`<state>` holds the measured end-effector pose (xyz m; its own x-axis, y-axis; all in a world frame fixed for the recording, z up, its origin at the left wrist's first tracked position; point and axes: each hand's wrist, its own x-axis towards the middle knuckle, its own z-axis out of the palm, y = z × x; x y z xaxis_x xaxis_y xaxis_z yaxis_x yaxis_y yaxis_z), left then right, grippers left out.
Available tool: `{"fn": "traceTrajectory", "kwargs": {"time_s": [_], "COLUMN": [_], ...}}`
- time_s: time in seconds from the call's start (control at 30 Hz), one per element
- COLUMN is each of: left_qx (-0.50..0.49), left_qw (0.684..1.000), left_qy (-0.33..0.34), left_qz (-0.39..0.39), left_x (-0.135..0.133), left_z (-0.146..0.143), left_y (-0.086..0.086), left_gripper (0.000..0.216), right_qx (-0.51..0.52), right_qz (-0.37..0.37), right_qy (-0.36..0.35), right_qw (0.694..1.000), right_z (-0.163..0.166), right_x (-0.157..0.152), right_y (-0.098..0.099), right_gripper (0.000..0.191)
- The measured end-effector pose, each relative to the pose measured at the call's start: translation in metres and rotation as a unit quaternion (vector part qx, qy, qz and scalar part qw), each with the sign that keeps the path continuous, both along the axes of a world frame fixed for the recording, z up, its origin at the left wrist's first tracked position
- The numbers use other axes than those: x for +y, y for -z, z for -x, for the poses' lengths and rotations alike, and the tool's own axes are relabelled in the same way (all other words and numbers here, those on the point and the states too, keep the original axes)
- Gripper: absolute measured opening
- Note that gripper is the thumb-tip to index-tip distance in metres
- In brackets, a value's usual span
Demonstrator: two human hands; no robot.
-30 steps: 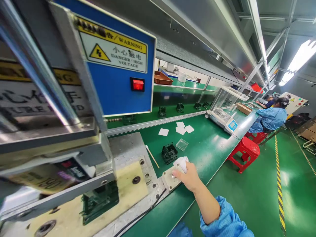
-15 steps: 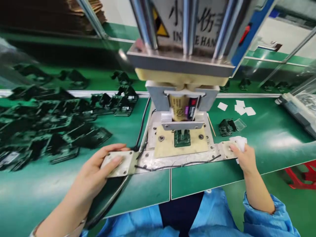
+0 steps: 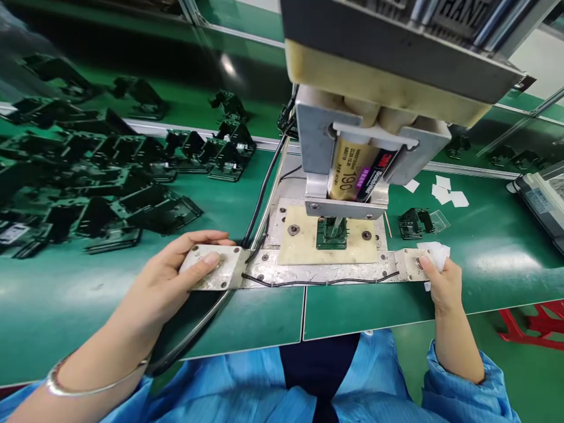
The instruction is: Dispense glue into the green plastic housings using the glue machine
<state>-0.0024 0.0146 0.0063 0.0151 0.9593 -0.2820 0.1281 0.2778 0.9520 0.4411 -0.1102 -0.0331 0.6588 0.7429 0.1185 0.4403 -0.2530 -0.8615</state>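
Observation:
My left hand point(image 3: 174, 282) lies over the left metal button plate point(image 3: 210, 267) of the press, thumb on its button, fingers apart along the plate's far edge. My right hand point(image 3: 443, 282) presses its thumb on the right button plate point(image 3: 408, 264) and is closed on a crumpled white tissue point(image 3: 436, 254). Between them a green-black plastic part point(image 3: 331, 232) sits in the cream fixture block point(image 3: 299, 249) under the press head, which carries a tan adhesive cartridge point(image 3: 350, 173).
Many black plastic parts point(image 3: 110, 176) cover the green bench at left. At right lie one black part point(image 3: 412, 222), a clear small tray point(image 3: 439, 220), white paper squares point(image 3: 445, 192) and a thin stick. A black cable point(image 3: 259, 202) runs from the press. A red stool point(image 3: 533, 329) stands lower right.
The view swung from the right end of the line to straight over the press. The press head has come lower toward the part. Both hands stay on the button plates.

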Motion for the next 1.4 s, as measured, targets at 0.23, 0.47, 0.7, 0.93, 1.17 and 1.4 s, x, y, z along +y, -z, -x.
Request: {"fn": "traceTrajectory", "kwargs": {"time_s": [0.23, 0.47, 0.7, 0.93, 1.17, 1.4], "left_qx": [-0.008, -0.004, -0.006, -0.007, -0.008, -0.015], "left_qw": [1.000, 1.000, 1.000, 1.000, 1.000, 1.000], "left_qy": [0.011, 0.008, 0.007, 0.003, 0.000, -0.009], "left_qz": [0.001, 0.006, 0.014, 0.015, 0.012, 0.007], "left_x": [0.0027, 0.0052, 0.0005, 0.0026, 0.0008, 0.0035], "left_z": [0.0052, 0.0099, 0.0046, 0.0051, 0.0044, 0.0036], "left_y": [0.0050, 0.0074, 0.0017, 0.0036, 0.0008, 0.0021], "left_gripper": [0.067, 0.065, 0.065, 0.067, 0.067, 0.068], "right_qx": [0.000, -0.007, 0.002, -0.010, -0.010, -0.019], "right_qz": [0.002, 0.004, 0.014, 0.008, -0.005, -0.005], "right_qy": [-0.005, -0.004, 0.015, 0.017, 0.001, -0.005], "right_qw": [1.000, 1.000, 1.000, 1.000, 1.000, 1.000], "right_z": [-0.0013, 0.0025, 0.0028, 0.0052, 0.0043, 0.0019], "right_x": [-0.0016, -0.0003, -0.0015, 0.0007, 0.0009, -0.0003], "right_y": [0.0008, -0.0027, -0.0041, -0.0073, -0.0056, -0.0027], "right_gripper": [0.055, 0.055, 0.054, 0.053, 0.051, 0.053]}}
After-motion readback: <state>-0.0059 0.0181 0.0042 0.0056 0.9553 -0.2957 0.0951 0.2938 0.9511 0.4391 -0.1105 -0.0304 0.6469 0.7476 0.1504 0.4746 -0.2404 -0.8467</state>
